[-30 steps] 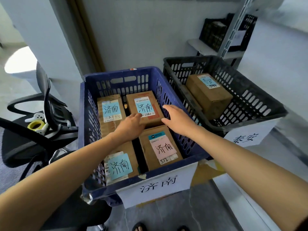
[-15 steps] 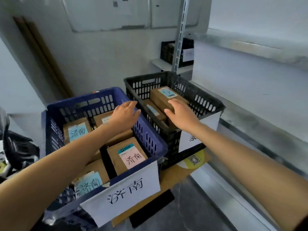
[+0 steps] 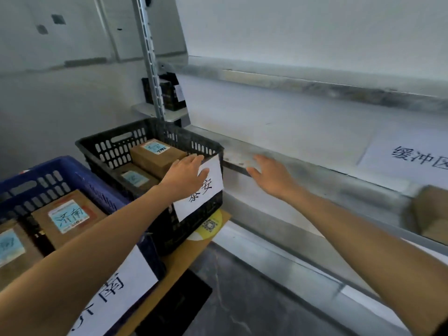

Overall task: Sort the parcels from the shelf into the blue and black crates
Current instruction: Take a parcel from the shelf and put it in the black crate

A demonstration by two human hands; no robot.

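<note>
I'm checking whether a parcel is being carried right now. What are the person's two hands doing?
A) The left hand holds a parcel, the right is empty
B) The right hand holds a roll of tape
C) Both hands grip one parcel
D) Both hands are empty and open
D: the left hand is spread open over the black crate and the right hand is open in front of the shelf, neither holding anything.

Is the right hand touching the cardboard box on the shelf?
Apart. The head view shows the right hand open over the shelf edge, with a long bare stretch of shelf between it and the cardboard box at far right.
</note>
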